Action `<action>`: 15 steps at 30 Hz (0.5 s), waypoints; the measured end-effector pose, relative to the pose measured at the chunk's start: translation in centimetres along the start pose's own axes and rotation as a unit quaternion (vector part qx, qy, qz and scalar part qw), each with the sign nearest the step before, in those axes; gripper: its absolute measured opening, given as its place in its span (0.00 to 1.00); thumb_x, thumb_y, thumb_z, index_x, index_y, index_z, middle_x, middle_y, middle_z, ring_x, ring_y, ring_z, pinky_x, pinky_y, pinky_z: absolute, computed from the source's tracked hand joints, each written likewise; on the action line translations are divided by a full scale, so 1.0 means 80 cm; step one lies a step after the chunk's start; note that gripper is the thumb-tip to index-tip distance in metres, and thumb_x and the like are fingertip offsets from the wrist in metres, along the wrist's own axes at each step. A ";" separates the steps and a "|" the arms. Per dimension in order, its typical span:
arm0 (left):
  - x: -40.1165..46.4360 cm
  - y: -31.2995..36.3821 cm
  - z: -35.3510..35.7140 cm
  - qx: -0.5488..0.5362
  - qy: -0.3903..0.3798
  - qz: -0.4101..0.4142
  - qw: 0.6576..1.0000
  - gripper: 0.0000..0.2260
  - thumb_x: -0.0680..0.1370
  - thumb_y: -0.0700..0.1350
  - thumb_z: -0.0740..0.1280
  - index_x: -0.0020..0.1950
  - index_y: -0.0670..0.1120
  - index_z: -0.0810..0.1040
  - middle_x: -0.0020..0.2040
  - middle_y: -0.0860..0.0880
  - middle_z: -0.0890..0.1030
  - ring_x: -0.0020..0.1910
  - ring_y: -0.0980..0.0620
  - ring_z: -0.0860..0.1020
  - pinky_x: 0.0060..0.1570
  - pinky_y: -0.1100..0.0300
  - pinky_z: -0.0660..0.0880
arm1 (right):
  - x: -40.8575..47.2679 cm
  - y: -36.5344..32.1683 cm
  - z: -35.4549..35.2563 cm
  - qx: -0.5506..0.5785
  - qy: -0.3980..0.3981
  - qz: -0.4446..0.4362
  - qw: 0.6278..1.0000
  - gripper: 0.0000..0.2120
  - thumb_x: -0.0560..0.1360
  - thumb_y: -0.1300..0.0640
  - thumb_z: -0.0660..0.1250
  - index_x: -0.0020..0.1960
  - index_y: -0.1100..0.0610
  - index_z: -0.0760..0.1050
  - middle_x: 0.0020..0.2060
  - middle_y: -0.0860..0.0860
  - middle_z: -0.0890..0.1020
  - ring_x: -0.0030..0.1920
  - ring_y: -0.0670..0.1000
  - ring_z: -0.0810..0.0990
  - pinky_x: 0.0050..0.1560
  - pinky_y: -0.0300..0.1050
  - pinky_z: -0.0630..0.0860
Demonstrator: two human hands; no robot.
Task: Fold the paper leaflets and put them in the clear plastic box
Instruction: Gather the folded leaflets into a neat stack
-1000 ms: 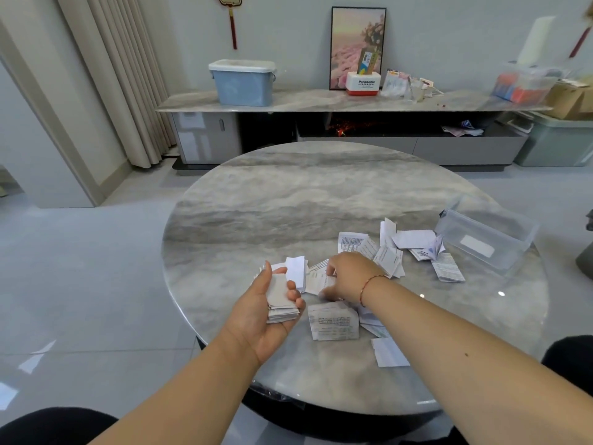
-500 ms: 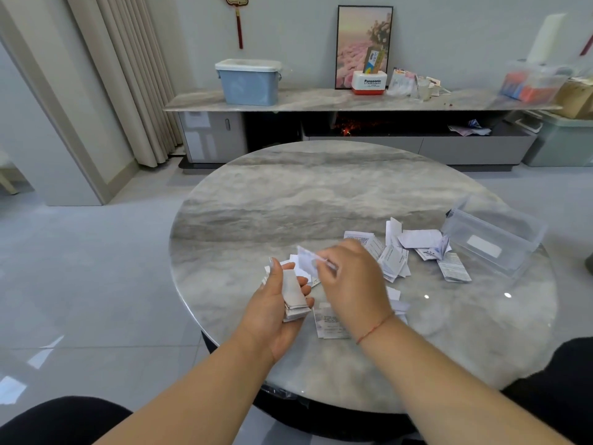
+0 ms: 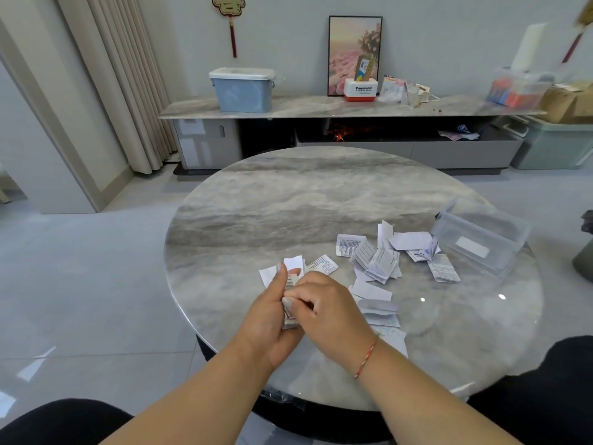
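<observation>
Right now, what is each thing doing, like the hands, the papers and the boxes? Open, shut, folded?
Left hand: grips a stack of folded leaflets.
Right hand: fingers curled, pinching the same stack.
Loose leaflets: scattered on the round table, some folded, some partly open.
Clear plastic box: open, tilted, no leaflets visible inside.
Blue bin: lid on, standing on the sideboard.

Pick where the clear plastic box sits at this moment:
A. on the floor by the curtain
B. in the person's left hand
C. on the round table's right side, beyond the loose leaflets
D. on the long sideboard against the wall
C: the clear plastic box stands on the round marble table at its right edge, just past the scattered leaflets.
</observation>
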State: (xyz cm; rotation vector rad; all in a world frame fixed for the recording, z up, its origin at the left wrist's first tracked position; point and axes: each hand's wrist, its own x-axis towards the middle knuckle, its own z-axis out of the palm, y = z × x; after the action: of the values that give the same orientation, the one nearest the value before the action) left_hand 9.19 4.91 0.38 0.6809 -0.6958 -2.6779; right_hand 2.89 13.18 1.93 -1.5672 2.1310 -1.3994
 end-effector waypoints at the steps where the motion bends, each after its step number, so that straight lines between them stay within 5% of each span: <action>1: 0.002 0.003 0.000 -0.006 0.016 0.014 1.000 0.16 0.75 0.52 0.65 0.58 0.44 0.74 0.41 0.44 0.79 0.37 0.49 0.80 0.40 0.57 0.79 | 0.006 0.002 -0.014 0.016 0.001 0.005 1.000 0.12 0.71 0.55 0.63 0.29 0.51 0.77 0.32 0.44 0.73 0.37 0.39 0.72 0.40 0.28 0.66; 4: 0.005 0.017 -0.002 -0.048 0.067 0.057 0.995 0.03 0.79 0.42 0.62 0.51 0.46 0.74 0.34 0.46 0.72 0.29 0.52 0.70 0.32 0.60 0.72 | 0.034 0.035 -0.071 -0.036 0.087 0.070 0.993 0.13 0.73 0.56 0.68 0.33 0.44 0.73 0.31 0.43 0.73 0.36 0.41 0.72 0.40 0.35 0.67; 6: 0.004 0.025 -0.004 -0.043 0.075 0.063 0.994 0.03 0.80 0.41 0.61 0.49 0.45 0.74 0.33 0.46 0.71 0.28 0.53 0.69 0.30 0.62 0.71 | 0.039 0.057 -0.092 -0.124 0.020 0.126 0.984 0.03 0.71 0.54 0.71 0.44 0.46 0.78 0.37 0.43 0.76 0.40 0.42 0.74 0.41 0.31 0.67; 10: 0.004 0.024 -0.009 -0.022 0.084 0.044 0.995 0.02 0.79 0.41 0.62 0.50 0.45 0.74 0.34 0.46 0.72 0.29 0.53 0.69 0.28 0.63 0.71 | 0.024 0.084 -0.081 -0.296 -0.210 0.138 0.922 0.21 0.67 0.44 0.72 0.58 0.49 0.76 0.50 0.46 0.76 0.55 0.48 0.71 0.55 0.41 0.69; 15: 0.006 0.017 -0.013 -0.006 0.110 0.034 0.993 0.03 0.77 0.42 0.65 0.49 0.45 0.73 0.35 0.46 0.72 0.30 0.52 0.69 0.31 0.61 0.71 | 0.008 0.084 -0.057 -0.354 -0.226 0.059 0.906 0.17 0.68 0.46 0.71 0.55 0.49 0.75 0.49 0.46 0.75 0.54 0.49 0.69 0.52 0.42 0.67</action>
State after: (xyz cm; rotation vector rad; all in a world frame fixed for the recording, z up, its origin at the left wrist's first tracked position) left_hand 9.54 3.17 0.09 0.9164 -0.6311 -2.4938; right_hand -4.65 15.47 -0.27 -1.6919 2.4739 -0.1457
